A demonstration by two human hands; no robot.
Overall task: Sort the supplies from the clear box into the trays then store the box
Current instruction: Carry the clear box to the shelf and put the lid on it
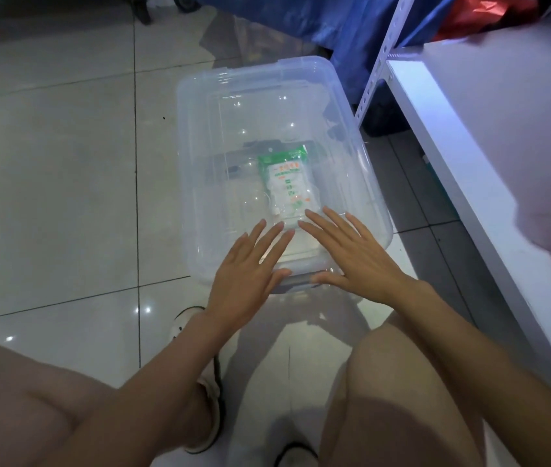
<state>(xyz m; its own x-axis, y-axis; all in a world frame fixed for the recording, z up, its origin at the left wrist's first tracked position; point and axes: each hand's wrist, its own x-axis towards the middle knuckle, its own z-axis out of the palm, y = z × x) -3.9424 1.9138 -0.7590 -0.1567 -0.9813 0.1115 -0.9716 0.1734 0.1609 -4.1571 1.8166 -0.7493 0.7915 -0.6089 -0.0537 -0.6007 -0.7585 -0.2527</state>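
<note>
while both flat hands (304,261) press the clear box (368,183), its green packet's (287,187) print is unreadable

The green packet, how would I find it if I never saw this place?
Look for the big clear box on the tiled floor beside the white shelf. Through its see-through lid, the green packet lies near the middle, just beyond the fingertips of both flat hands. It is the only green-and-white thing in the box.
</note>
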